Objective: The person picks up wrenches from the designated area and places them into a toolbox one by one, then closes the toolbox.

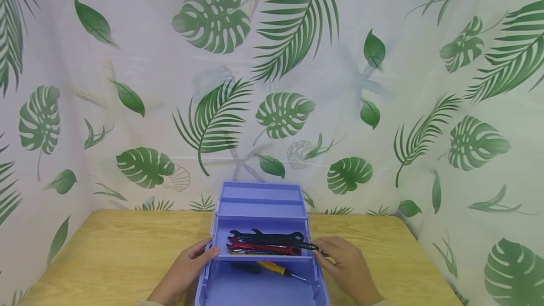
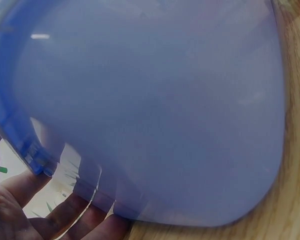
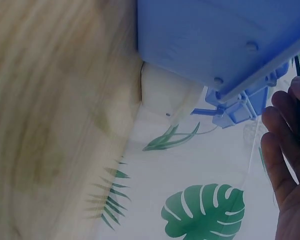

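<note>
A blue toolbox [image 1: 260, 292] stands with its stepped trays raised. In its front tray lies a pile of wrenches, black [image 1: 272, 238] on top and red [image 1: 265, 248] in front. My left hand [image 1: 193, 261] grips the left edge of that tray, thumb over the rim; its fingers [image 2: 65, 217] lie along the box's side in the left wrist view. At the tray's right end my right hand [image 1: 344, 263] pinches a slim dark tool [image 1: 314, 248], its inner end by the wrenches. Its kind is unclear; the hand partly covers it.
In the toolbox's lower compartment lie a yellow-and-black screwdriver [image 1: 276, 268] and a dark-handled tool [image 1: 246, 267]. The raised upper tray [image 1: 261, 209] stands at the back. Wooden tabletop [image 1: 140, 244] surrounds the box, and a leaf-patterned curtain [image 1: 297, 155] hangs behind.
</note>
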Demonstrator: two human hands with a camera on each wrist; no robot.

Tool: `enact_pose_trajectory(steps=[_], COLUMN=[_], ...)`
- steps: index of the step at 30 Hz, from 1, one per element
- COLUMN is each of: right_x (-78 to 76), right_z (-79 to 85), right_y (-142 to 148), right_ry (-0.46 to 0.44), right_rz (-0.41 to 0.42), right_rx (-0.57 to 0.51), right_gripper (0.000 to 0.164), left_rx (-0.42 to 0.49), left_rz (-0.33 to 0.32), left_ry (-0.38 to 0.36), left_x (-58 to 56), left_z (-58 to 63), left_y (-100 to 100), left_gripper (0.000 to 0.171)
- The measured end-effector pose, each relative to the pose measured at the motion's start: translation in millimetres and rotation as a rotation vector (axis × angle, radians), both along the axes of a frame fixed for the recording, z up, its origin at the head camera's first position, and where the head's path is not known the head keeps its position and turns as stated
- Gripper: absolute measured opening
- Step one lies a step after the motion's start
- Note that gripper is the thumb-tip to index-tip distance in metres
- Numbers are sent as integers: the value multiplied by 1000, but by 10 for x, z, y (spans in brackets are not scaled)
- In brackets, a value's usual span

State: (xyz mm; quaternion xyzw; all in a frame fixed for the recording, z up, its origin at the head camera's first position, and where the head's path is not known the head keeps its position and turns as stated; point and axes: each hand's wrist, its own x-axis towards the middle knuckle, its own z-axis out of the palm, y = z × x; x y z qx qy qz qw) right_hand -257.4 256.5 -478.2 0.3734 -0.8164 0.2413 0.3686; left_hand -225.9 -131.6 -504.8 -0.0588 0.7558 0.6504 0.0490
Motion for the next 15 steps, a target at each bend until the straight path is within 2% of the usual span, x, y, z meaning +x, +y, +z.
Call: enact_pose_trajectory(steps=[3, 15], right_x=[-36, -161], right_z=[10, 85], right_y=[-52, -187], right_ry=[17, 51], right_rz=[22, -6], right_rx=[16, 119], right_gripper=[14, 30], left_rx=[-5, -37], left_rz=[3, 12], left_ry=[-8, -18], left_x=[-7, -28], left_z=[-9, -20], left_y=[-5, -9], left_gripper=[68, 70])
